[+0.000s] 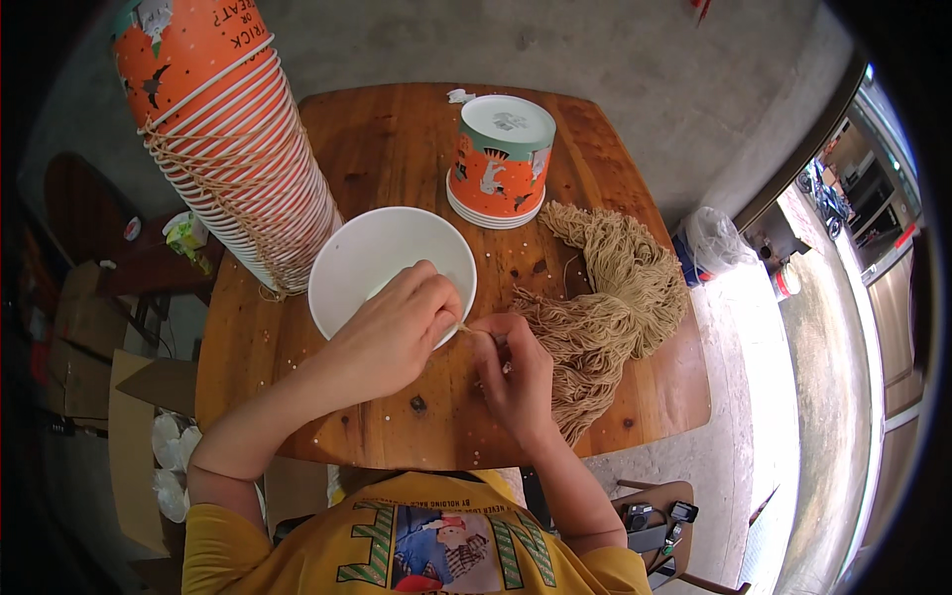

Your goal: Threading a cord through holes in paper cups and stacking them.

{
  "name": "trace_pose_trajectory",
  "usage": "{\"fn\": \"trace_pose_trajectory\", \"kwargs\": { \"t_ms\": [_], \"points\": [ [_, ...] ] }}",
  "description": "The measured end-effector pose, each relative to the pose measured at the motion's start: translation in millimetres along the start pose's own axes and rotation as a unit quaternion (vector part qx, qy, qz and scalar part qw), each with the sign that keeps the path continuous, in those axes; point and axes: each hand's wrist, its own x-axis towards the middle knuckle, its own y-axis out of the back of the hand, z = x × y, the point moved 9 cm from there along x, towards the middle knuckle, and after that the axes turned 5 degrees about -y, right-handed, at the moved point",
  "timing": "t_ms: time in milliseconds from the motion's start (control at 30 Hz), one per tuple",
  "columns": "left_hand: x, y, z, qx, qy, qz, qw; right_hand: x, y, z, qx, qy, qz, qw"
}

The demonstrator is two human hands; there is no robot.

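Note:
A white paper bucket (342, 260) stands on the table with its open mouth up. My left hand (402, 327) is over its near right rim, fingers pinched on a short end of tan twine (464, 327). Close by on the right, my right hand (516, 372) has its thumb and forefinger closed on the same twine. Where the twine meets the bucket is hidden behind my left hand. A loose bundle of tan twine (645, 297) lies to the right of my right hand.
A tall leaning stack of orange buckets (238, 159), wound with twine, rises at the left. Upside-down nested buckets (506, 174) stand at the back of the wooden table (397, 129). White specks dot the tabletop. An open cardboard box (134, 476) with clear plastic sits at lower left.

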Motion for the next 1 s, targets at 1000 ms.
{"fn": "trace_pose_trajectory", "kwargs": {
  "t_ms": [1000],
  "points": [
    [2.5, 0.2, -3.4, -0.018, 0.016, 0.024, 0.999, -2.2, 2.8, -19.3, -0.144, 0.1, 0.087, 0.981]
  ]
}}
